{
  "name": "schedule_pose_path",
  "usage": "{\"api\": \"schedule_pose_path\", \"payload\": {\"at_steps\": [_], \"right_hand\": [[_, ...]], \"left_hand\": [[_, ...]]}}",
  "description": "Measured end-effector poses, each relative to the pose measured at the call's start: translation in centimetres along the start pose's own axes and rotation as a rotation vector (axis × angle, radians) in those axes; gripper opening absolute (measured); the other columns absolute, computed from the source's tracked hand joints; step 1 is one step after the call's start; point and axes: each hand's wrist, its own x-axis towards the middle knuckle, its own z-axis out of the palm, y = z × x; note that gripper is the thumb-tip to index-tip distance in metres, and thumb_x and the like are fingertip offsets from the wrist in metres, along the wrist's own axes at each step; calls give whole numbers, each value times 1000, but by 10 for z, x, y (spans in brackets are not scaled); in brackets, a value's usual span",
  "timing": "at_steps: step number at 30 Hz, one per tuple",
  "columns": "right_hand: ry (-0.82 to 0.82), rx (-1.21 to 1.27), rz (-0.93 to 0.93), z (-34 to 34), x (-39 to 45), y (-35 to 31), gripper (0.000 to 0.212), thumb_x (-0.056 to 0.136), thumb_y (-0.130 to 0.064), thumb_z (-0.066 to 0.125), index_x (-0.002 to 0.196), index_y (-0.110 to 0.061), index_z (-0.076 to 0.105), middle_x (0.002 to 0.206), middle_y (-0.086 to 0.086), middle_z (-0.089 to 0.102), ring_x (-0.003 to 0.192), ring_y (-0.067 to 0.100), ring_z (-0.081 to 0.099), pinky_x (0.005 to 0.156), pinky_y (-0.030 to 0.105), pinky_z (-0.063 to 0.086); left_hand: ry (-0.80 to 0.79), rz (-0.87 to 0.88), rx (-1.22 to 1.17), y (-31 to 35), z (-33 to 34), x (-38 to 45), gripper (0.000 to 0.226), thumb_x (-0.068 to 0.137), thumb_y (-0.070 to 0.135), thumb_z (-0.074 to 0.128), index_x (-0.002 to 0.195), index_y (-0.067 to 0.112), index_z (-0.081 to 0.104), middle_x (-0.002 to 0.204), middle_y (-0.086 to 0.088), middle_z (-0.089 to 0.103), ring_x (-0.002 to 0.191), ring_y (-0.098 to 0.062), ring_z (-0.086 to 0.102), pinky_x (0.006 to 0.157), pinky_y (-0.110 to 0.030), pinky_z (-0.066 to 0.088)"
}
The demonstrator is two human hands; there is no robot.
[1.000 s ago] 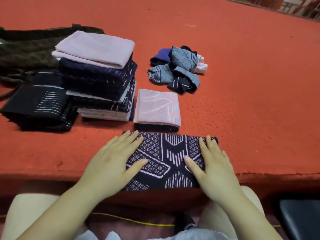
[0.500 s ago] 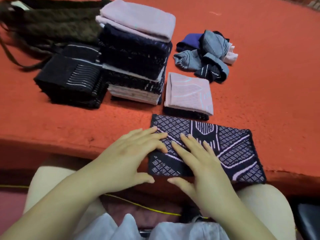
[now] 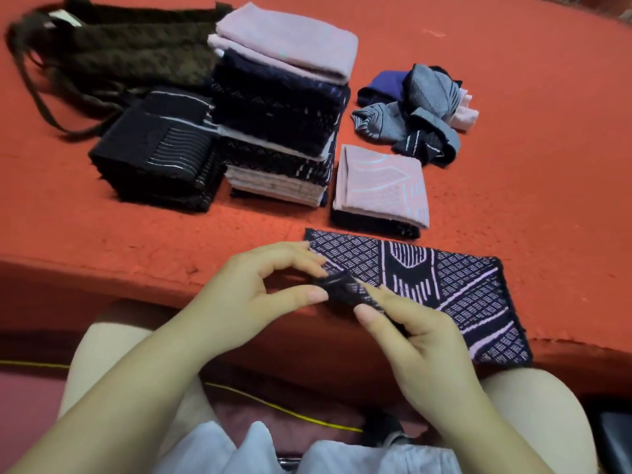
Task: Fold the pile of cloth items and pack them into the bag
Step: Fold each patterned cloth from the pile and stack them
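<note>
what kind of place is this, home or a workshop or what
Hard to tell; probably a home or small workroom. A person sits at an orange cloth-covered table with a tall stack of folded cloths, a small unfolded pile and a dark bag.

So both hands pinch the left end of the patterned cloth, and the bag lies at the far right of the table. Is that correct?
Not quite. In the head view the bag lies at the far left. Both the left hand and right hand do pinch the patterned cloth at its left end.

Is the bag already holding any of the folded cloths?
No: the bag lies flat at the far left, and the folded stacks stand on the table beside it.
</note>
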Motion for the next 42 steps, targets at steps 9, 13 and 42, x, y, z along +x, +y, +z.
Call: {"api": "schedule_pose_path", "payload": {"at_steps": [9, 13, 42], "right_hand": [[88, 341, 46, -16, -12, -14, 40, 74, -24, 74, 113, -27, 65, 109, -13, 70, 103, 2, 64, 85, 12, 46], [382, 130, -7, -28, -13, -15, 54, 73, -19, 75, 117, -43, 56, 98, -23, 65, 92, -5, 63, 78, 3, 42], [462, 132, 524, -106, -27, 38, 58, 73, -16, 80, 124, -22, 54, 73, -1, 72, 66, 10, 68, 70, 29, 53]], "left_hand": [[-24, 75, 173, 31, 11, 28, 19, 77, 48, 57, 88, 32, 56, 95, 14, 63, 94, -2, 58, 86, -21, 43], [42, 258, 302, 52, 32, 50, 21, 79, 37, 67, 93, 23, 62, 105, 12, 60, 104, -2, 54, 91, -14, 39], [-285, 70, 739, 38, 131, 49, 83, 72, 72, 6, 148, 39, 11, 153, 18, -6, 136, 2, -19, 104, -15, -25]]}}
